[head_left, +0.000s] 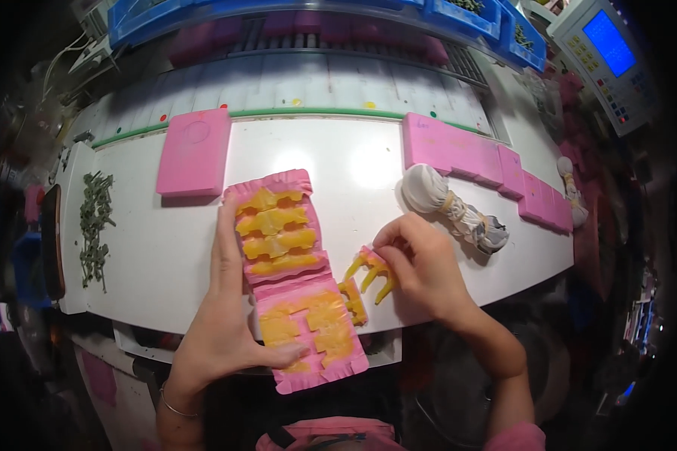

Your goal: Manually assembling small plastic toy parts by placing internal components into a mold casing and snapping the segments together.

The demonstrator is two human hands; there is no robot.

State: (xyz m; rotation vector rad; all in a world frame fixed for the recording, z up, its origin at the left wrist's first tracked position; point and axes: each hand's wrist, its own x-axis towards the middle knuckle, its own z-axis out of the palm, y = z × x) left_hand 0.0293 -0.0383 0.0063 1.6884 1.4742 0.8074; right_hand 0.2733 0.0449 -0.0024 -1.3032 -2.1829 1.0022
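My left hand (229, 312) grips a soft-looking pink and yellow mold (278, 259), opened out into two halves, its fingers along the left side and its thumb pressed on the lower half. Yellow ridges cross the upper half; flatter yellow patches cover the lower one. To the right of the mold, my right hand (421, 263) pinches a small pink-and-yellow insert (374, 272) with several yellow prongs pointing down. Another small yellow insert (352, 302) sits against the mold's right edge. My fingertips partly hide the held insert's top.
A pink block (194, 154) lies at the far left, and a row of pink blocks (459, 154) at the right. Near my right hand is a white cloth bundle (455, 210) tied with bands. Small green pieces (95, 229) lie left; blue bins (293, 15) stand behind.
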